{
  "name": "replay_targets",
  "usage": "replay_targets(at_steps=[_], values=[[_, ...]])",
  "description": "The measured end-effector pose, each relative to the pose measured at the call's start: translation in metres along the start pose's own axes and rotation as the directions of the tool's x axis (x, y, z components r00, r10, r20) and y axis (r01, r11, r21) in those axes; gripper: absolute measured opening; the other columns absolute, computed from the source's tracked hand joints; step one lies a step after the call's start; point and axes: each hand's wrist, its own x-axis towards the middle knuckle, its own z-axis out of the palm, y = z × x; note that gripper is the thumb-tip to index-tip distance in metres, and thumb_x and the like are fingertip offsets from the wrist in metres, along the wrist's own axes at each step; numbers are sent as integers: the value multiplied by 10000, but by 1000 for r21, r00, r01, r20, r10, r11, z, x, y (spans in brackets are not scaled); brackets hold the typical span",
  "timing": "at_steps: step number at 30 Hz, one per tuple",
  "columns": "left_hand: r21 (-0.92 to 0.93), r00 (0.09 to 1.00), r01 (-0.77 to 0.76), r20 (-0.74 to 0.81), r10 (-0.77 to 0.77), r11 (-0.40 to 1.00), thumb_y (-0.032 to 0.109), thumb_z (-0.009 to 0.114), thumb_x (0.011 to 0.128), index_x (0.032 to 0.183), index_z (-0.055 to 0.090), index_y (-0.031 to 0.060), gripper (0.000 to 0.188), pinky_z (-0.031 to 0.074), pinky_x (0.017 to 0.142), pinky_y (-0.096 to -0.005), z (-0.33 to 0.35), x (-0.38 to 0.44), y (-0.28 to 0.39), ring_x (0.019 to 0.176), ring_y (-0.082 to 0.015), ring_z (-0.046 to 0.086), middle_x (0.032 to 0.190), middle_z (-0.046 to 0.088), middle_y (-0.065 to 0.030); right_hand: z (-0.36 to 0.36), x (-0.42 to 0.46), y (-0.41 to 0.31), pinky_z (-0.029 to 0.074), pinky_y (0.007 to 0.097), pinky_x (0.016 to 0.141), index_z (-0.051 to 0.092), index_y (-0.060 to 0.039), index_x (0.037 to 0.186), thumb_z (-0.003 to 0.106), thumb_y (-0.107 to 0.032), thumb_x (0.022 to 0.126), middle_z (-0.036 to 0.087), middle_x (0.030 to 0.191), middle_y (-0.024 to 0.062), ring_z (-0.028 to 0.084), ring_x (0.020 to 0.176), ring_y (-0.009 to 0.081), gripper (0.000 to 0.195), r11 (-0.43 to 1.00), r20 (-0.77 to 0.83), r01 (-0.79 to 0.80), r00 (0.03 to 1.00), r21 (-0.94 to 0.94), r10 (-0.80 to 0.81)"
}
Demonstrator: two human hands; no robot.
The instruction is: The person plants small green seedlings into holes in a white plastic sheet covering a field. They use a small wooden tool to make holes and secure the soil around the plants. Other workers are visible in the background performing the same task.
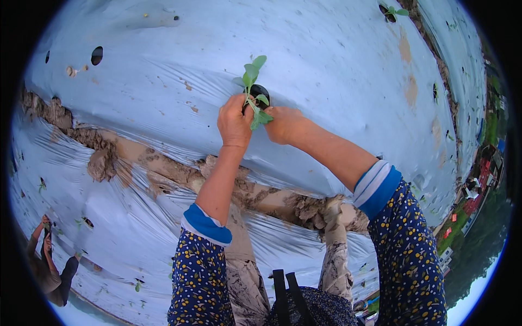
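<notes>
A leafy green seedling (252, 73) stands at a round hole (260, 90) in pale plastic mulch film (326, 73). My left hand (235, 120) is closed around the seedling's lower part at the hole's left edge, its fingertips partly hidden. My right hand (281, 124) is at the lower right edge of the hole, beside a drooping leaf. Its fingers are bent and their tips are hidden, so whether they grip the film or anything else cannot be told.
A muddy furrow (163, 163) with wet clods crosses below the hands, and my boots stand in it. An open hole (97, 56) is at upper left; a planted seedling (390, 12) is at upper right. Another person (53, 269) bends at lower left.
</notes>
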Motion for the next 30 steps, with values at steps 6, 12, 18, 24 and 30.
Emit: replay_targets(at_steps=[6,12,18,24,30], values=[[226,997,-72,45,63,971,78,604,680,780,550,93,115,404,613,-388,6,4,-3,703,-299,518,789,553,-57,10,-3,6,497,367,667,584,-27,895,485,-47,726,602,931,133,596,853,286,196,996,13,20,1000,-84,-19],[375,997,-71,50,56,924,72,639,643,781,547,90,167,402,629,-382,15,8,-3,723,-288,521,771,531,-60,-5,-26,5,492,376,659,582,10,886,486,-30,725,601,909,151,598,834,300,192,992,82,25,997,-126,-14],[367,976,-219,82,203,904,69,648,628,796,527,96,209,382,617,-385,17,7,-26,735,-293,502,760,506,-63,-17,-60,10,443,430,682,498,28,851,428,-22,740,573,832,227,561,795,368,141,999,131,-33,991,-41,38],[359,970,-242,92,224,902,57,658,620,756,527,82,190,391,604,-364,17,9,-32,715,-247,517,723,497,-45,8,-97,34,413,464,673,453,35,800,456,-106,778,554,739,238,519,735,420,142,988,17,-73,997,133,72],[-56,991,-14,134,22,998,55,654,670,814,582,73,161,426,521,-260,-24,15,-12,571,-169,505,694,541,-58,31,-100,32,406,469,663,435,60,807,419,-127,786,530,720,280,517,733,435,188,870,13,-90,995,484,95]])
